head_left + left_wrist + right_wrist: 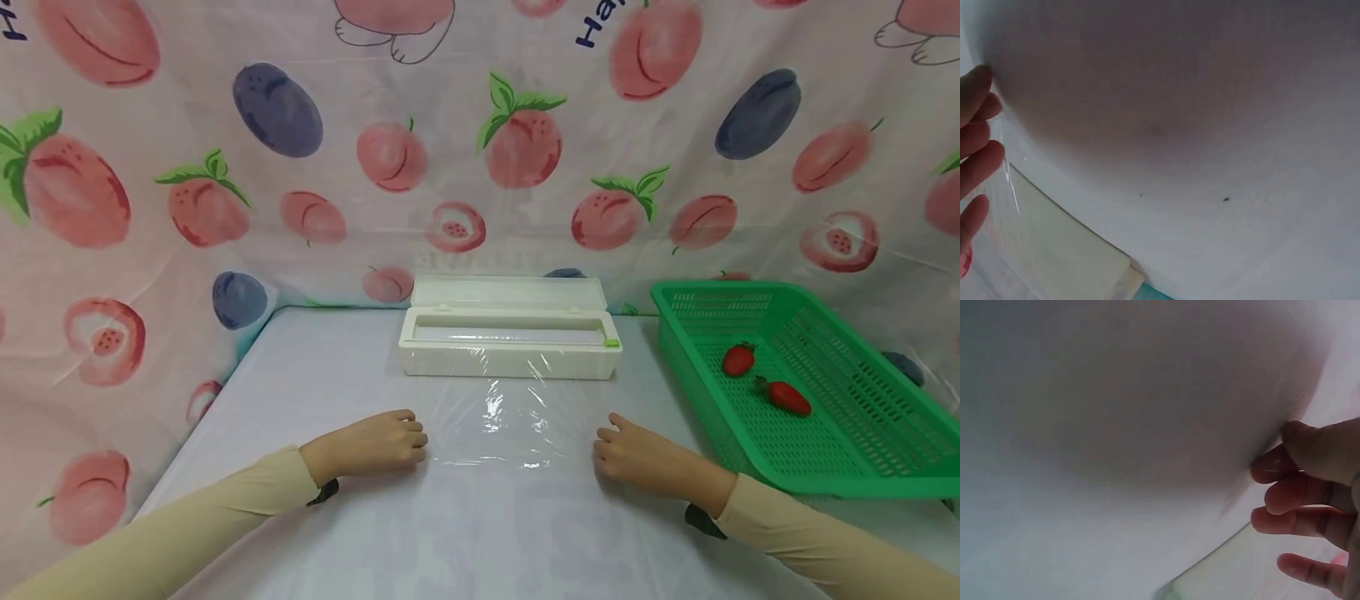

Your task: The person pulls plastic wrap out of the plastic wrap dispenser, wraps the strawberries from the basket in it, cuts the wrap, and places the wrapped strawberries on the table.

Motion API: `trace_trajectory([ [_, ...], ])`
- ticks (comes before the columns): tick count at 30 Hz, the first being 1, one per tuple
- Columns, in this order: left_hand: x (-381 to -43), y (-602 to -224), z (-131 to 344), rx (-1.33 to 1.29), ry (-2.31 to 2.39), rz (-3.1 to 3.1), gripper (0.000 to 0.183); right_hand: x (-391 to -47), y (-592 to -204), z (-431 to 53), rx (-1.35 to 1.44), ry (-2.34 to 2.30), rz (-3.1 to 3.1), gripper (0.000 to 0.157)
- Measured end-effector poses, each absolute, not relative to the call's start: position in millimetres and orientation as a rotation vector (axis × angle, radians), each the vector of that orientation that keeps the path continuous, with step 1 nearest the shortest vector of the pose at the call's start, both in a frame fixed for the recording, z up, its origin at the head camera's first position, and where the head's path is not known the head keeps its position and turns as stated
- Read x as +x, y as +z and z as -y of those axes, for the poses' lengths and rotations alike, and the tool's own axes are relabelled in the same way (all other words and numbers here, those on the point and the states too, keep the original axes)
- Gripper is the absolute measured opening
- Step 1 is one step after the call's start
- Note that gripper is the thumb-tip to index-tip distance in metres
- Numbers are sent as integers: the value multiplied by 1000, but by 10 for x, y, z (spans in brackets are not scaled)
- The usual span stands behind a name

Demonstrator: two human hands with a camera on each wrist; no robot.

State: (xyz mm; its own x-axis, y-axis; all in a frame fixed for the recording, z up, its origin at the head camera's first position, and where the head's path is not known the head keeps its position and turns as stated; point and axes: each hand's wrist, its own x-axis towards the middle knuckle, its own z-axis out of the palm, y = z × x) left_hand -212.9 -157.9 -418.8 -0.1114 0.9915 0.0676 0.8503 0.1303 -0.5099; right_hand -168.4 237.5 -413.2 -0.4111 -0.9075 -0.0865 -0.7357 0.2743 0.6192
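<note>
A clear sheet of film (468, 421) stretches over the counter (480, 550) in the middle of the head view; clock directions here run from its centre. At 12 o'clock stands a white box (510, 364), the film running back to its front edge. Its lid (508, 293) is tipped up behind, and a pale roll (510, 335) shows in the slot. A small green slider (612, 342) sits at the box's own 3 o'clock end.

The left hand (371, 446) is at 9 o'clock, its fingers (982, 165) grasping the film at one near corner. The right hand (652, 454), at 3 o'clock, pinches the other near corner between thumb and forefinger, the other fingers loosely bent. Between the hands, the film's near edge crosses at 6 o'clock. Whether the sheet touches the counter, I cannot tell.

Beige sleeves (187, 525) reach in from between 8 and 9 and between 3 and 4 o'clock. Past the right hand, at 3 o'clock, a green basket (870, 487) holds two strawberries (738, 360), one at about 4 o'clock from the other. Fruit-printed cloth (442, 92) hangs behind the box.
</note>
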Motion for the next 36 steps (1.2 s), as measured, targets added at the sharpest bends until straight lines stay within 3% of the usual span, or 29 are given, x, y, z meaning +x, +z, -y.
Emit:
trace_trajectory([
  [5,-2107,-4205,1611,-1770,303,2244,24,-1649,-4137,-2383,1461,-799,2393,8],
  [10,-2069,-4219,1630,-1674,119,2399,26,-1639,-4216,-2411,1283,-602,2498,29],
  [19,-2074,-4260,1597,-1394,-140,2647,20,-1685,-4270,-2500,1052,-337,2548,31],
  [25,-2090,-4220,1588,-1383,-83,2716,18,-1721,-4256,-2431,1022,-221,2586,26],
  [30,-2093,-4225,1587,-1434,-59,2715,24,-1721,-4258,-2385,1040,-78,2619,34],
  [36,-2138,-4230,1589,-1479,-30,2646,18,-1692,-4222,-2372,1031,-72,2693,36],
])
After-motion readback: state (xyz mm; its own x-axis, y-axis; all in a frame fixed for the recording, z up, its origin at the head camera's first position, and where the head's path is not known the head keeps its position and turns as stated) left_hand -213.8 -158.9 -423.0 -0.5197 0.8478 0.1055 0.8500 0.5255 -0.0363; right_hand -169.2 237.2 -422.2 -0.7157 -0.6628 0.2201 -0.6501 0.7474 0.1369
